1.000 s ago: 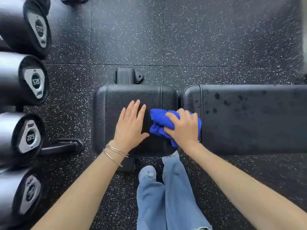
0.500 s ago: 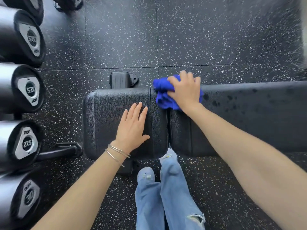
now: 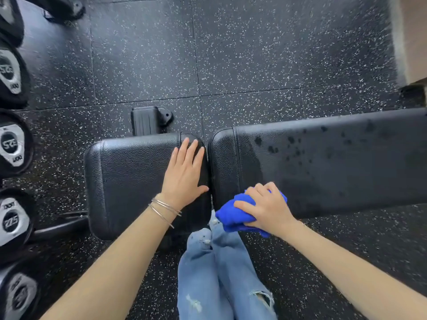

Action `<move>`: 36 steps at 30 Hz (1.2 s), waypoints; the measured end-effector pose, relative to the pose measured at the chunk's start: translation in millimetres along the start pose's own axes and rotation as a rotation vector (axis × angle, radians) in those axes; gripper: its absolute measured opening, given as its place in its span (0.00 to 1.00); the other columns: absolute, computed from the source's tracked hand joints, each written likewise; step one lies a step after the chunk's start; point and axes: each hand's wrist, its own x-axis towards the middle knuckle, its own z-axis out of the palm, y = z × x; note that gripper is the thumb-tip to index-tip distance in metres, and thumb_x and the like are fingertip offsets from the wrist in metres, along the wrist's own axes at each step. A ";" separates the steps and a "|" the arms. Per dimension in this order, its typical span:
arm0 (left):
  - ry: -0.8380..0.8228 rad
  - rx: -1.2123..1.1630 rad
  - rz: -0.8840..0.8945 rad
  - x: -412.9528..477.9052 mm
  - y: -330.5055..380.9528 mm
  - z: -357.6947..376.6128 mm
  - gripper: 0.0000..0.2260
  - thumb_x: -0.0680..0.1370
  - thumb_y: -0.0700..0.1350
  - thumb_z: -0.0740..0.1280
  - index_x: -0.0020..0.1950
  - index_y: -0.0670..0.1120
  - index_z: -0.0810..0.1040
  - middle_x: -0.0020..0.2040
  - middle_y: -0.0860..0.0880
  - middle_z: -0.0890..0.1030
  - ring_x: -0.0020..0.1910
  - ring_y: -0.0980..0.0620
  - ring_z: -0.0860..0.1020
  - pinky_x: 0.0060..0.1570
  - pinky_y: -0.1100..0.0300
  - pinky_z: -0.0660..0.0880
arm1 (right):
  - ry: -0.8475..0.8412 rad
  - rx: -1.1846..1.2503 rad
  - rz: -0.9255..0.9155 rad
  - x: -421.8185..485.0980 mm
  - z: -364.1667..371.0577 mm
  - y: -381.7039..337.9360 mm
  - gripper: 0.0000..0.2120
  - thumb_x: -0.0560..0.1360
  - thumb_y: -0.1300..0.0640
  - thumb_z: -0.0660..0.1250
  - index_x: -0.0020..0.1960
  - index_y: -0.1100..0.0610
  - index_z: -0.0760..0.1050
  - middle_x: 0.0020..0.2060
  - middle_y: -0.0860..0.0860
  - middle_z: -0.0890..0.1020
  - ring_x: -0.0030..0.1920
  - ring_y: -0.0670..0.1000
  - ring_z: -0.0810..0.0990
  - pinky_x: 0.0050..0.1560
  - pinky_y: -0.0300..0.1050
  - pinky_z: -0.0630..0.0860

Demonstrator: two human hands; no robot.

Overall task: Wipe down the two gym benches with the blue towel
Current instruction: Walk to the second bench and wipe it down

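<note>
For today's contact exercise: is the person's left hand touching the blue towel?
Apart. The head view shows the left hand flat on the seat pad, a dark gap between its thumb and the towel.

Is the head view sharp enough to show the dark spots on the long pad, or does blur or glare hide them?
Head view, centre: dark spots on the long pad show clearly, no harsh glare; head view, left edge: dumbbells smeared and fisheye-bent.

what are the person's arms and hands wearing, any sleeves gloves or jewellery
No sleeves or gloves show: both forearms are bare. The left hand has thin silver-coloured bangles at its wrist. The right hand shows no rings; its wrist is too blurred to tell.
</note>
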 end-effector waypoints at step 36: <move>-0.045 0.145 0.380 57.1 39.1 -25.5 0.43 0.73 0.57 0.68 0.77 0.42 0.48 0.78 0.43 0.49 0.77 0.44 0.48 0.74 0.46 0.49 | -0.037 -0.136 0.888 -73.7 -31.9 91.4 0.19 0.66 0.45 0.67 0.55 0.50 0.77 0.44 0.59 0.77 0.39 0.60 0.75 0.37 0.53 0.72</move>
